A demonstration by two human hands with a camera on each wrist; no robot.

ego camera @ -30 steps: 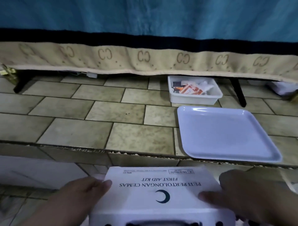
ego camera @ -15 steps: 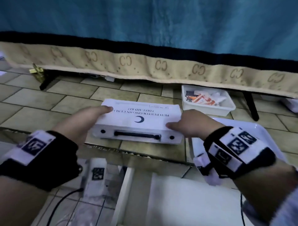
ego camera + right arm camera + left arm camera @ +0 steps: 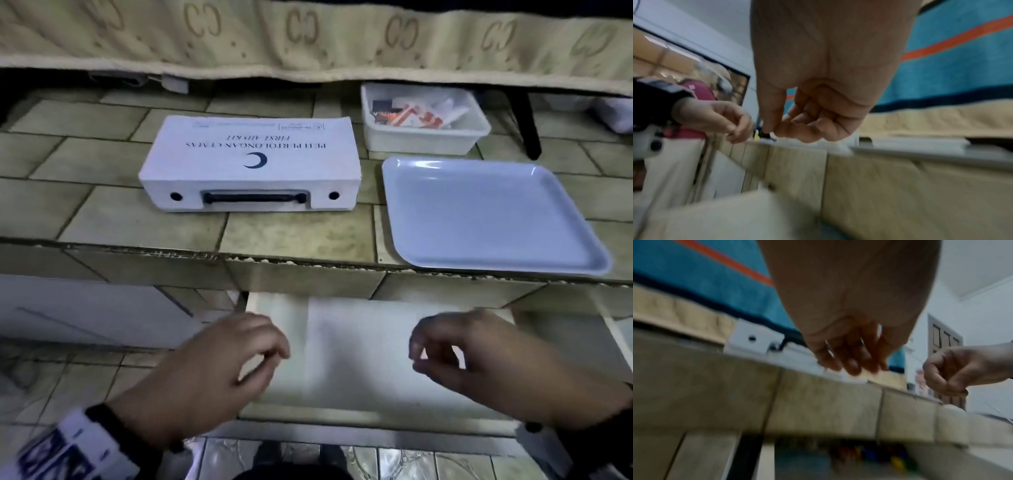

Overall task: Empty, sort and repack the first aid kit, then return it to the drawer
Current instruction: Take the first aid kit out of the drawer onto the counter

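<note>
The white first aid kit (image 3: 251,164) lies closed on the tiled counter (image 3: 137,226), its black handle facing me; its corner (image 3: 754,339) shows in the left wrist view. Below the counter edge the drawer (image 3: 376,349) stands pulled out with a pale bare bottom. My left hand (image 3: 239,349) hovers over the drawer's left part, fingers loosely curled and holding nothing. My right hand (image 3: 445,346) hovers over its right part, also loosely curled and empty. Both hands are well apart from the kit. The wrist views show the left hand (image 3: 851,356) and right hand (image 3: 807,121) blurred, fingers hanging.
A pale blue tray (image 3: 486,212) lies on the counter right of the kit. Behind it a white tub (image 3: 424,137) holds several packets. A beige patterned cloth (image 3: 308,37) hangs over the counter's back. A black leg (image 3: 527,126) stands at the right.
Both hands let go of the kit, which now rests on the counter, and drew back toward me over the open drawer. The head view has tilted down.
</note>
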